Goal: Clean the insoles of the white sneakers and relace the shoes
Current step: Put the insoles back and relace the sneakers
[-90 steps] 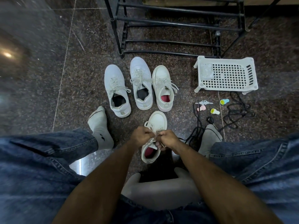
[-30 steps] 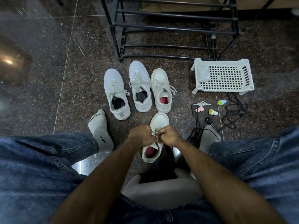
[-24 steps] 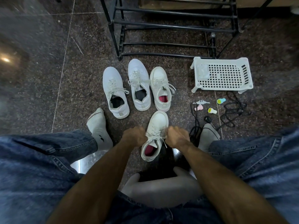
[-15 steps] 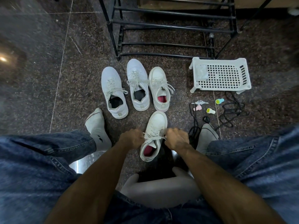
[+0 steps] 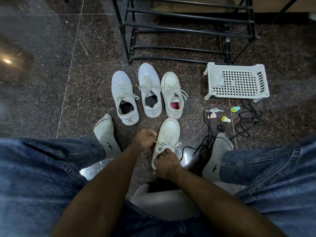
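White basket (image 5: 259,86), clear pouch (image 5: 216,78) inside

I'm wearing blue denim jeans (image 5: 42,168) with visible seam stitching, hems sitting at the ankles. Grey-white socks: left sock (image 5: 106,135) showing a small dark logo, right sock (image 5: 216,158) the same. Forearms bare, no sleeves showing.

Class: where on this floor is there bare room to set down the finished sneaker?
Bare floor lies left of the leftmost sneaker, and between the red-lined sneaker and the white basket. Crowded: black cords and small caps below the basket.
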`<state>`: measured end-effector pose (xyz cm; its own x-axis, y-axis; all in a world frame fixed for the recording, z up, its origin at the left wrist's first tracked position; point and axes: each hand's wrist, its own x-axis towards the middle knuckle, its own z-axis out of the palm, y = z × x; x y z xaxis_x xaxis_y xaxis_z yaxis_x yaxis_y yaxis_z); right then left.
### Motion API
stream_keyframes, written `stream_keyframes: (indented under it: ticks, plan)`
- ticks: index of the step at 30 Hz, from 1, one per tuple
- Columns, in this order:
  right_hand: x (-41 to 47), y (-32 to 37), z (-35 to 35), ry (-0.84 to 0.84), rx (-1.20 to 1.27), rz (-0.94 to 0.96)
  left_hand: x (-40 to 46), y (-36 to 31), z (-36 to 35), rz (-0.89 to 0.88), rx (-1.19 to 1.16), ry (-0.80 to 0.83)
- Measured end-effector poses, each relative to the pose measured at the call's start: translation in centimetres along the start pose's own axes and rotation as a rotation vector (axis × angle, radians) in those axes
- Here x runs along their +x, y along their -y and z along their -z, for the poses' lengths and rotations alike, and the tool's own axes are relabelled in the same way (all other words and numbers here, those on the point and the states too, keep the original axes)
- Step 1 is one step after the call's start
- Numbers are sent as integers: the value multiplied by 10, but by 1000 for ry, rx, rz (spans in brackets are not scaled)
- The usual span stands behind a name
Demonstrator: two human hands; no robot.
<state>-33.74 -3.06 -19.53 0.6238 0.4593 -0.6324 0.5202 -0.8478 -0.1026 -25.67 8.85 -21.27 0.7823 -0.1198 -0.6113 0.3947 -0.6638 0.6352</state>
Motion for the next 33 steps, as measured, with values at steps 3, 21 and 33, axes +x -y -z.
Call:
stream_keyframes:
  ticks: [3, 21, 33]
  plan:
    - [-6, -14, 3, 20, -4, -71, -1, 4, -4, 35, 31, 12]
    - [-52, -134, 101, 43, 408, -367, 48, -49, -13, -90, 177, -11]
    - [-36, -218, 121, -183, 266, -538, 89, -112, -30, -371, 1094, -32]
